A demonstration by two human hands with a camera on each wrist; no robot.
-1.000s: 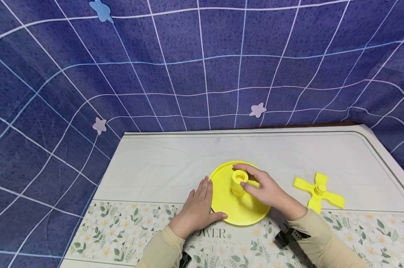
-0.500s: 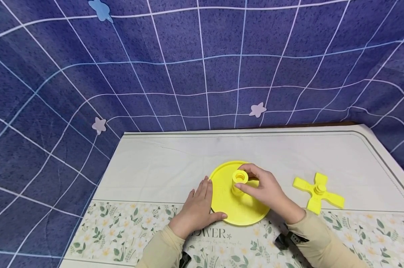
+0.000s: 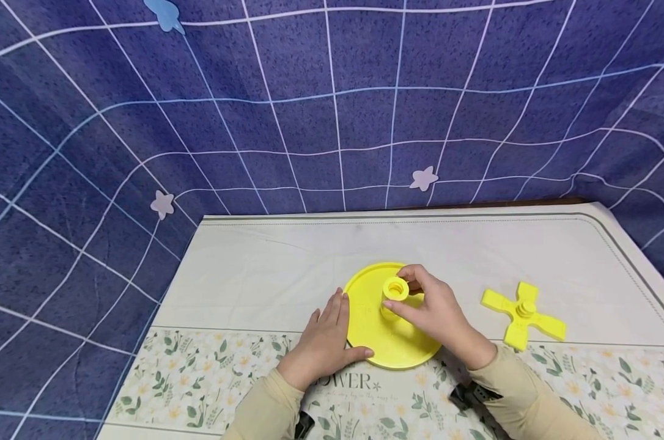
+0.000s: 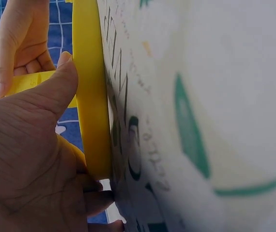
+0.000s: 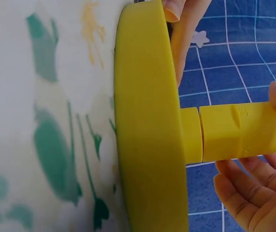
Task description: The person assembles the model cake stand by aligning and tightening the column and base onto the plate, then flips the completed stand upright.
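Observation:
A round yellow base with a raised rim lies flat on the tablecloth. From its middle rises a yellow hollow cylinder, upright, with threads showing inside its top opening. My right hand grips the cylinder, thumb on the near side and fingers round the far side. In the right wrist view a thin seam runs between the cylinder and a short stub on the base. Fingers straight, my left hand rests against the base's left edge, its thumb at the front rim.
To the right lies a yellow four-armed cross piece with a threaded stub pointing up. The white tablecloth has a floral band along the front. A blue grid-patterned curtain hangs behind and at the left.
The right hand's fingers have shifted round the cylinder, the thumb leftward across the near side and the fingertips back toward the right. The left hand and the base stay put.

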